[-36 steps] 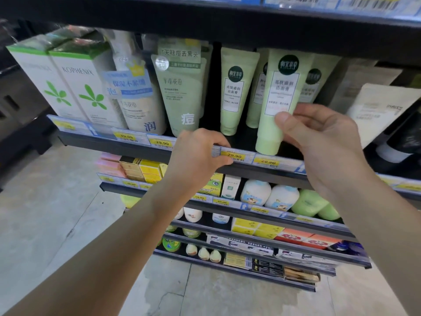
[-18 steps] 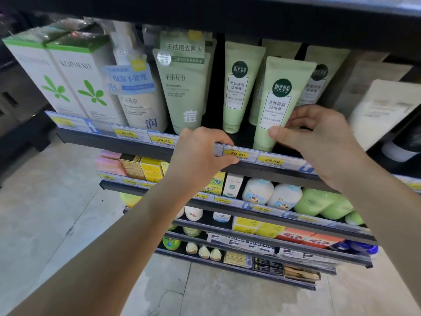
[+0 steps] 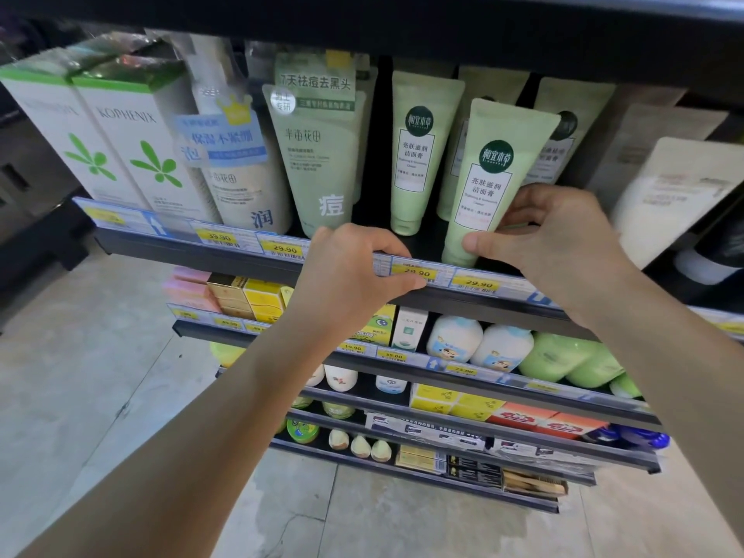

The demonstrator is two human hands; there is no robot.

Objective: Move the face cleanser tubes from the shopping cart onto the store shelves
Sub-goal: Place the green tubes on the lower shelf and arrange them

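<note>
From my remote seat the store shelves (image 3: 402, 18) fill most of the view, dark boards stepping down toward a pale tiled floor (image 3: 80, 396) on the left. On the top visible board, two white KOPHENIX boxes (image 3: 133, 143) stand at far left, then a white bottle (image 3: 241, 187) with a blue tag, then a wide green tube (image 3: 322, 163). Cream packs (image 3: 676, 187) crowd the right end. My left hand (image 3: 354, 283) grips the front rail (image 3: 181, 251) of that board: its fingers (image 3: 386, 245) curl over the top edge and the thumb presses the price strip from below. My right hand (image 3: 563, 247) holds the face cleanser tube (image 3: 489, 183) near its low cap end, thumb on the front and the other fingers wrapped behind. The tube is cap down at the board's near edge, tilted with its crimped top leaning right; I cannot tell whether the cap touches the board. A matching tube (image 3: 418, 155) stands upright just to its left, with more behind. Below, white bottles (image 3: 455, 340) and yellow boxes (image 3: 261, 296) sit on lower boards. A yellow 29.90 tag (image 3: 416, 272) sits between my hands.
</note>
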